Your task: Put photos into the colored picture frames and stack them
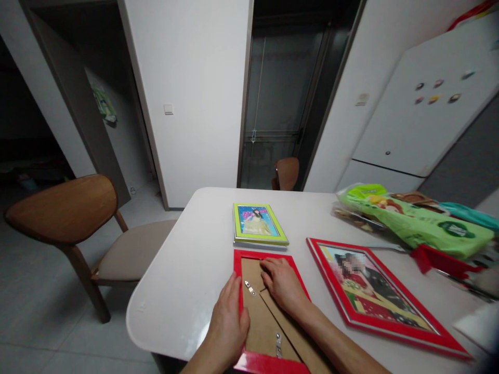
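Observation:
A red picture frame (265,363) lies face down on the table, its brown backing board (259,317) showing with metal hangers and a hinged stand strip. My left hand (228,317) grips the frame's left side, thumb on the inner edge and fingers along the outside. My right hand (283,283) is closed, its bent fingers pressing on the upper right of the board near the rim; whatever lies under the fingertips is hidden. Just beyond is a yellow-green picture frame (257,226), face up. To the right, another red picture frame (382,288) holds a photo of people.
A green printed bag (424,215) and other packages crowd the table's right side, with a red object (440,262) beside them. A wooden chair (66,208) stands at the left, and a second chair back (286,174) shows beyond the white table (167,301).

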A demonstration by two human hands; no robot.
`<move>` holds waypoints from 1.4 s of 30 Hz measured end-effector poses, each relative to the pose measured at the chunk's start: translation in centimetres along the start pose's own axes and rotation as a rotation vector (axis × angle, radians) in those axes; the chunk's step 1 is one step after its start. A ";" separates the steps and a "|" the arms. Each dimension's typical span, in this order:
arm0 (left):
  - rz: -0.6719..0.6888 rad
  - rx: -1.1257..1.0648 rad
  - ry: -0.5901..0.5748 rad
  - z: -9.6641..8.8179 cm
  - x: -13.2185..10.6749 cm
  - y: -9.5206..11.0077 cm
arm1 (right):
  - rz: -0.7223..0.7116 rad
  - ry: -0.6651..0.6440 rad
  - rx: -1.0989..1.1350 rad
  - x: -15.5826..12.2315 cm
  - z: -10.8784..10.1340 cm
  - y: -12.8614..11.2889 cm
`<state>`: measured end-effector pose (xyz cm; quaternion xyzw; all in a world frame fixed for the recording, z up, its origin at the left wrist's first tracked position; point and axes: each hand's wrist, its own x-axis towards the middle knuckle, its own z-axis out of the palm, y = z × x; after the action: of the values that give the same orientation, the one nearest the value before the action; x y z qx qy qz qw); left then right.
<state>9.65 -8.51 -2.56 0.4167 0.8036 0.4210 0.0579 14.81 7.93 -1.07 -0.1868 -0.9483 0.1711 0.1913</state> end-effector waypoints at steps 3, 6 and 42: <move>-0.005 0.000 -0.002 -0.1 0.4 -0.1 | -0.024 -0.022 0.018 0.4 0.5 -0.2; 0.003 -0.020 0.017 -0.2 0.9 -0.6 | -0.047 -0.046 0.046 -0.3 -0.4 -0.6; -0.244 -0.616 0.080 -3.0 3.6 1.8 | -0.011 -0.026 0.174 -3.6 -6.8 -3.7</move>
<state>7.08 -7.30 1.56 0.2635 0.6843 0.6499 0.1996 19.71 4.89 5.20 -0.1622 -0.9332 0.2543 0.1954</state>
